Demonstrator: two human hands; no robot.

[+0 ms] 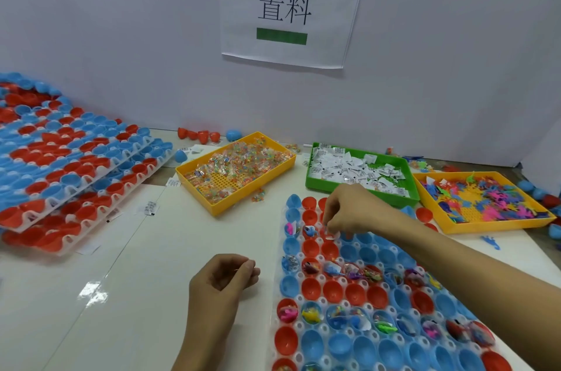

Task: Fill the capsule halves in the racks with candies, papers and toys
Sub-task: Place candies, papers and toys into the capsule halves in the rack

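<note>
Red and blue plastic capsule halves (pixel 329 291) sit crowded in the white rack (pixel 299 325), so the right hand (pixel 349 212), pinching something too small to identify, may drop it into a filled neighbour, while the left hand (pixel 221 282) rests loosely curled, holding nothing.

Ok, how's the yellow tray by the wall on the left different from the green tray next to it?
The yellow tray holds clear-wrapped colourful candies; the green tray holds folded white papers. The yellow tray shows a bare perforated patch of floor near its front; the green tray's floor is covered wherever it shows. Both are shallow rectangular plastic trays standing behind the rack.
</note>
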